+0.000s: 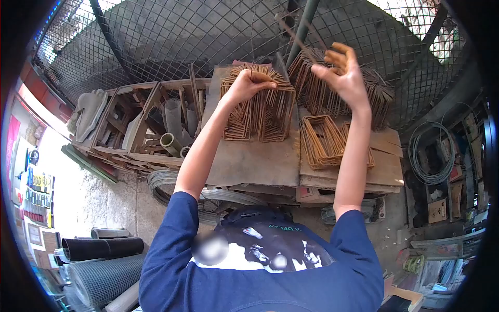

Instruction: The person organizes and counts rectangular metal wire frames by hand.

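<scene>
- Nearest you: your navy T-shirt with a printed front. Rolled mesh and a black roll sit on the floor to your left.
- Under the near edge of the bench: loose grey wire coil.
- Bench top: flat, worn boards. Smaller stack of rusty wire frames lies on its right part, leaning over, partly behind your right forearm.
- Main bundle of rusty rectangular frames stands on the bench ahead of you, left of the smaller stack.
- Your left hand: at the top of the main bundle, thumb and forefinger pressed together. Can't tell if a frame is in the pinch.
- Your right hand: raised, fingers spread and slightly bent, in front of the rear bundles. Blurred thin rods show up and left of it; can't tell if they touch.
- Left of the bench: wooden rack with a green tube.
- Far side: wire fence behind everything.
</scene>
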The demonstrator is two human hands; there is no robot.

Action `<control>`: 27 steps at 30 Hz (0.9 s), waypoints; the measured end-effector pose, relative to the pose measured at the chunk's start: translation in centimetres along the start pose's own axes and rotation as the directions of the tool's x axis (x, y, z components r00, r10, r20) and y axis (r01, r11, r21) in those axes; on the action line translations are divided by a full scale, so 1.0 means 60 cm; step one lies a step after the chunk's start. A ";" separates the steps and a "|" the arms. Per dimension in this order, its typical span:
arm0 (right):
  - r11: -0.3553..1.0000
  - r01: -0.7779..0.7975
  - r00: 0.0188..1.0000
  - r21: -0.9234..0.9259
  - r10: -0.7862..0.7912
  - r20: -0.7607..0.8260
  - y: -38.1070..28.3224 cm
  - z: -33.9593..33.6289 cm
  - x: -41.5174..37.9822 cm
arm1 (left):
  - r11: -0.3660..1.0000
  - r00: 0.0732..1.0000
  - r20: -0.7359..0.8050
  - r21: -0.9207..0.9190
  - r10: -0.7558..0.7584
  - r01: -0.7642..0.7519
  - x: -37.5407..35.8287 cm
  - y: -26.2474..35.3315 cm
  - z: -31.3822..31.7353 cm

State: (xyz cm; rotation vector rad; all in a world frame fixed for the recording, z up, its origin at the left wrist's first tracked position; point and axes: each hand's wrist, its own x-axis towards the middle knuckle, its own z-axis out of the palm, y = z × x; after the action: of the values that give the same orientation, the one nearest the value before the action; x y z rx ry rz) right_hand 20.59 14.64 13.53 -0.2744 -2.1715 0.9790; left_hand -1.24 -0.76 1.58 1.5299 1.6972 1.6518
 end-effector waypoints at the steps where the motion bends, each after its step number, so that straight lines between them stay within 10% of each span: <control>1: 0.999 -0.033 0.998 -0.009 0.033 0.055 0.009 0.008 -0.013 | 1.000 1.000 0.000 0.003 0.002 -0.002 -0.002 0.003 0.000; 13: 0.998 -0.061 0.991 0.021 0.063 -0.115 0.100 0.121 -0.186 | 0.964 0.995 -0.030 -0.244 0.100 -0.104 0.001 -0.021 0.001; 23: 0.986 -0.048 0.975 -0.161 0.011 -0.220 0.149 0.227 -0.264 | 0.971 0.948 -0.308 0.239 0.083 -0.007 -0.010 0.020 0.014; 27: 0.970 -0.099 0.983 -0.221 0.061 -0.174 0.167 0.238 -0.269 | 0.998 0.963 -0.260 -0.022 -0.064 0.060 -0.006 0.002 0.001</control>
State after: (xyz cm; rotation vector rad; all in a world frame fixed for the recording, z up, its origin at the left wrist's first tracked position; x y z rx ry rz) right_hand 21.19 6.10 -8.63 -0.5388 -2.1327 0.7197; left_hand -0.97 -1.04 1.52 1.2838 1.8371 1.8971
